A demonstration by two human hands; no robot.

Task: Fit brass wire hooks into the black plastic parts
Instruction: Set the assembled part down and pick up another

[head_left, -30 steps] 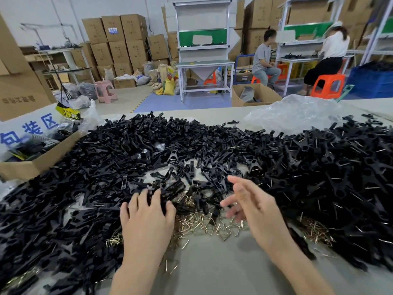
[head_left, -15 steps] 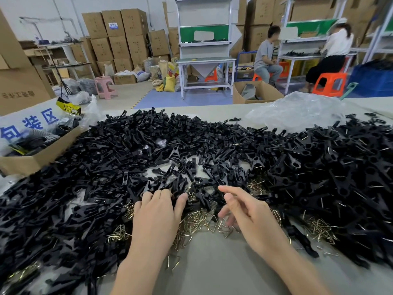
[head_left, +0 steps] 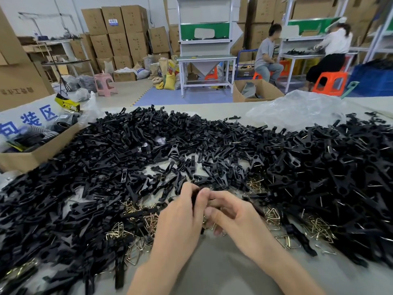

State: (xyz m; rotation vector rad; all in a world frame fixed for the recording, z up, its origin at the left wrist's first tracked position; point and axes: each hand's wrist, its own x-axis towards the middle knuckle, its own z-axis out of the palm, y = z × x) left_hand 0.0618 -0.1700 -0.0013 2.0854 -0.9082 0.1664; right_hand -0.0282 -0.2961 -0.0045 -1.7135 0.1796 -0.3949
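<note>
Table: bare grey table (head_left: 212, 273) at the bottom centre of the frame, both forearms coming in over it.
Left hand: left hand (head_left: 180, 218) just below centre, back facing up.
Left grip: fingers and thumb curled round one black part (head_left: 195, 198), which shows as a dark strip between the fingertips.
Right hand: right hand (head_left: 236, 218) just right of the left, its fingertips touching the left hand's at the held part.
Right grip: fingers curled in narrow; whether they hold a hook or the part itself, I cannot tell.
Brass hooks: loose brass hooks (head_left: 148, 220) lie on the table under and around both hands, with more at lower left and to the right of the right wrist.
Black parts pile: a wide pile of black parts (head_left: 148, 145) rings the hands from the left edge to the right edge; the right side shows wire ends sticking out of many pieces.
Cardboard box: open cardboard box (head_left: 27, 158) at the left edge, touching the pile, with dark items and a blue-lettered sheet in it.
Plastic bag: crumpled clear plastic bag (head_left: 297, 111) on the table beyond the pile, upper right.
Floor carton: open carton (head_left: 261, 90) on the floor past the table.
Workbench: white workbench (head_left: 206, 60) with a green panel, upper centre.
Stool: pink stool (head_left: 105, 84) on the floor, upper left.
People: two seated people (head_left: 265, 54) on orange stools at a bench, upper right.
Back wall: stacked cartons (head_left: 119, 28) along the far wall.
</note>
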